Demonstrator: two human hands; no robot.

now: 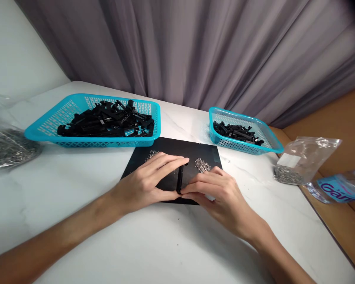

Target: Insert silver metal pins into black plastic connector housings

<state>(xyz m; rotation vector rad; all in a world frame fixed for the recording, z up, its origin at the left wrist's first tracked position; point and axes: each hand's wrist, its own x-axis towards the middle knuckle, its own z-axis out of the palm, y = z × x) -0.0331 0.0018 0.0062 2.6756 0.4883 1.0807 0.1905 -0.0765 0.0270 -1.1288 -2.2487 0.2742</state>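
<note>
A narrow black plastic part (180, 178) stands lengthwise between my hands, over a black mat (171, 148). My left hand (148, 177) grips it by its two ends, fingertips at the far end and thumb at the near end. At the near end, the fingertips of my right hand (217, 189) are pinched together against the part; whatever small thing they may hold is hidden. Small silvery metal pieces lie on the mat in two piles, a right pile (202, 165) beyond my right hand and a left pile (151, 154) partly covered by my left hand.
A large blue basket (91, 141) of black plastic parts stands back left, a smaller blue basket (245, 149) back right. Clear bags of metal pieces lie at the left (12, 150) and right (292, 169). A plastic bottle (340, 187) lies beyond the table's right edge.
</note>
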